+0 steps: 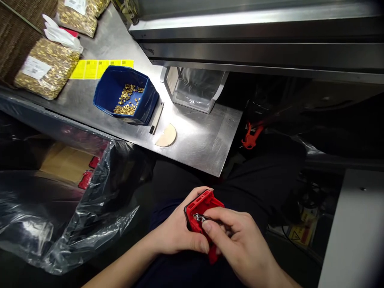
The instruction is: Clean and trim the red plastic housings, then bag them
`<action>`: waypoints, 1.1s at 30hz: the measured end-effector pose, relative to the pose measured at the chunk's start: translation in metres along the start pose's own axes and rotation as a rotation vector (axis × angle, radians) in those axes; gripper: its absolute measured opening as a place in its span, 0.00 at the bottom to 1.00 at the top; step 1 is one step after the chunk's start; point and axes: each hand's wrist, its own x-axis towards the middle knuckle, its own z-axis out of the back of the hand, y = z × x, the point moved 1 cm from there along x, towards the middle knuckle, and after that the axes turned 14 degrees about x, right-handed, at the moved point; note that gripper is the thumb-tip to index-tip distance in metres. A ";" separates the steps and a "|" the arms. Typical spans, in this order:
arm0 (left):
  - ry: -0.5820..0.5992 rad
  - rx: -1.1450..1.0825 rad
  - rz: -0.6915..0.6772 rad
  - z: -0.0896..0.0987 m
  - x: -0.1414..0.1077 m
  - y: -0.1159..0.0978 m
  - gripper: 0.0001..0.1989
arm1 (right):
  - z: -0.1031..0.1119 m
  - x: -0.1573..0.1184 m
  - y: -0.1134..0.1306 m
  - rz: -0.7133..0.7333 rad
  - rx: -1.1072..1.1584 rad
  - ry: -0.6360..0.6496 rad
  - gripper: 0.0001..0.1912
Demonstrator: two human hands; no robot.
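Observation:
My left hand [183, 232] is closed around a red plastic housing [207, 203] with a dark edge, held over my lap. Its open, hollow side faces up toward me. The thumb and fingertips of my right hand [240, 236] pinch a small metal tool [200, 218] inside the housing. That tool has a shiny tip and a dark part running under my fingers; its exact kind is hidden. More red plastic shows below, between the two hands.
On the steel table [207, 140] stand a blue bin [103, 90] of brass pieces, a marker [156, 118], a half-round beige piece [167, 136] and bags of brass parts [57, 76]. A clear-lined box [63, 162] is at left, a metal machine edge [255, 56] above, an orange clip [250, 136] at right.

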 end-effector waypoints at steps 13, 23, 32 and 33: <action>-0.032 -0.142 -0.002 0.021 -0.005 0.015 0.48 | 0.053 0.144 -0.004 0.513 -0.563 -0.453 0.17; 0.023 -0.082 -0.077 0.019 -0.017 0.003 0.53 | 0.045 0.197 -0.012 0.595 -1.036 -0.448 0.13; -0.306 -0.375 0.004 0.028 0.001 0.010 0.44 | 0.054 0.135 -0.004 0.628 -0.461 -0.295 0.14; -0.400 -0.439 0.050 0.031 0.005 0.012 0.38 | 0.052 0.117 -0.003 0.624 -0.392 -0.209 0.14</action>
